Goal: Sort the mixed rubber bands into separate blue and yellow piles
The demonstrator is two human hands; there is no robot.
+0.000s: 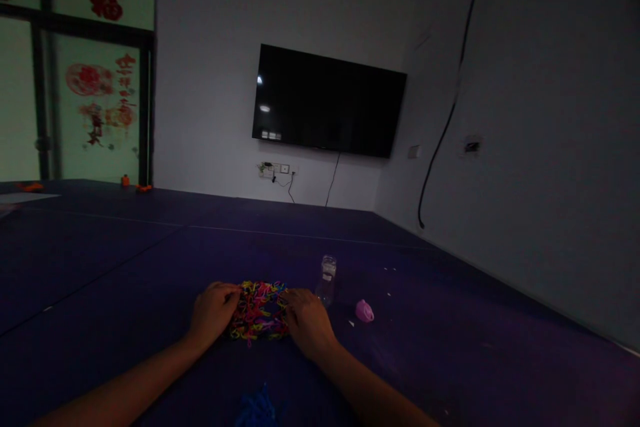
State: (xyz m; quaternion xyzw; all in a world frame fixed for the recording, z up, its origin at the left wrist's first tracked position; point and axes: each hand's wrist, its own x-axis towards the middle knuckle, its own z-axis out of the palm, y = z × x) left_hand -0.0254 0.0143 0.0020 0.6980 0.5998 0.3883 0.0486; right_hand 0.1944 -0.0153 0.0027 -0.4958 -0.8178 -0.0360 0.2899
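Note:
A heap of many-coloured rubber bands (259, 310) lies in a roughly rectangular patch on the dark purple surface, with reds, yellows, pinks and blues tangled together. At the heap's left edge is my left hand (215, 312), its fingers curled in and the fingertips on the bands. My right hand (309, 321) grips the opposite edge, fingers bent over the bands there. Just behind the right hand stands a clear plastic bottle (327, 277), its lower part partly covered by the hand. A small pink object (365, 311) lies to the right of it.
A bunch of blue strands (257, 408) lies near the lower edge. Small white scraps (351, 323) dot the purple surface (450, 333). Orange items (143, 188) sit at the far left. A television (330, 101) hangs on the far wall, and a black cable (445, 133) runs down the right wall.

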